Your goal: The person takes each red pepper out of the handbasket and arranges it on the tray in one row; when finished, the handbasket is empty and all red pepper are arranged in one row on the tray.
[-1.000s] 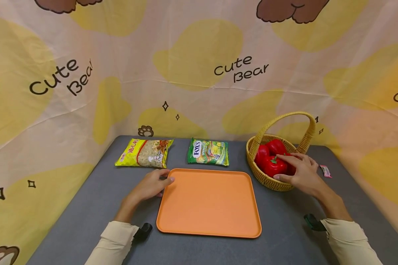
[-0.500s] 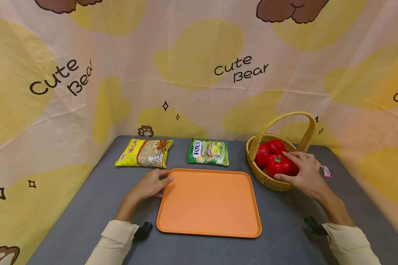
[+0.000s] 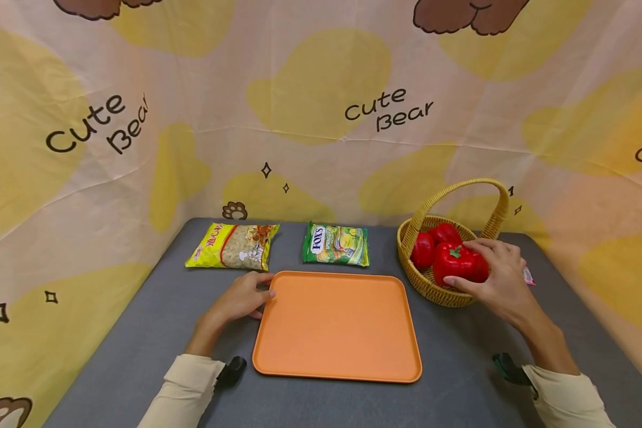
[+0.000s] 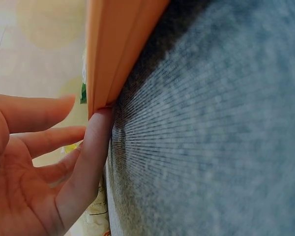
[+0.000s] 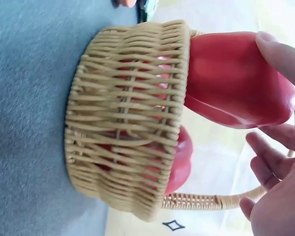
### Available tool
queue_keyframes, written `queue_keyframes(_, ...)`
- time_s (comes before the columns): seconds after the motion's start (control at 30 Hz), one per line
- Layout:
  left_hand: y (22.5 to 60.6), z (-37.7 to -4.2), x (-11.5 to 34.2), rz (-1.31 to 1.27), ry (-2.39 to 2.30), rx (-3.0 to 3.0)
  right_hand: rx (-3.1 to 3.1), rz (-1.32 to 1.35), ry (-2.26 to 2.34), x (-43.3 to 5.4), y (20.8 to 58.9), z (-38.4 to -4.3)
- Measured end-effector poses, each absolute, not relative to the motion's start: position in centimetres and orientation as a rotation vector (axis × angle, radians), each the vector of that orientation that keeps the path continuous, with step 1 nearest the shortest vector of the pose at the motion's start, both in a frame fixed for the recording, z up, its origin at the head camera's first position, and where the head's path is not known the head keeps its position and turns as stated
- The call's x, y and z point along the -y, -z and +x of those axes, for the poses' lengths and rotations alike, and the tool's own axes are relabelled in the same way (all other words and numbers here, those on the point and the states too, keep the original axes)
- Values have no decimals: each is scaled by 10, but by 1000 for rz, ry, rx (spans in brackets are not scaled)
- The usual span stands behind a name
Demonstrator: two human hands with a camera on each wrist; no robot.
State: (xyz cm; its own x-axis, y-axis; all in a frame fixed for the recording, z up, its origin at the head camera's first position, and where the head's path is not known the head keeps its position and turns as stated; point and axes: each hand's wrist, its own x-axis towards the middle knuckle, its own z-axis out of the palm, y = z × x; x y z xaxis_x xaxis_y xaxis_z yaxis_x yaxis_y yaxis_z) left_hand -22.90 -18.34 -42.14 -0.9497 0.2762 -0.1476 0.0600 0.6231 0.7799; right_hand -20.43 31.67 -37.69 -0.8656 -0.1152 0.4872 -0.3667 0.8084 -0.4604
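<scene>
In the head view, my right hand point(image 3: 500, 276) grips a glossy red bell pepper point(image 3: 452, 267) with a green stem, thumb on the near side and fingers over its far side. The right wrist view shows this bell pepper point(image 5: 231, 78) rising above the rim of the wicker basket point(image 5: 128, 123). More red peppers point(image 3: 424, 251) lie in the basket below. At the left edge of the orange tray point(image 3: 337, 327) my left hand point(image 3: 241, 297) rests with loosely extended fingers. One finger point(image 4: 96, 142) touches the tray's edge in the left wrist view, while the thumb stands off it.
A yellow snack bag point(image 3: 235, 245) lies at the back left, and a green FOX'S candy bag point(image 3: 336, 245) sits behind the tray. A small pink wrapped candy point(image 3: 528, 276) is partly hidden behind the right hand. The basket's tall handle point(image 3: 455, 190) arches over the peppers.
The gripped bell pepper has risen and shifted slightly right within the basket, tilting so its stem shows more. My right hand moved with it. The left hand and tray have hardly moved.
</scene>
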Motion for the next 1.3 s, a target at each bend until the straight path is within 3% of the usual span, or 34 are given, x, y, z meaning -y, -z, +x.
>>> queue_keyframes(0.33, 425, -230, 186, 276, -1289, -2552, 2607, 332, -895, -292, 372, -196)
queue_keyframes(1.3, 423, -231, 185, 221, -1254, -2552, 2670, 801, -1177, -195, 405, -217)
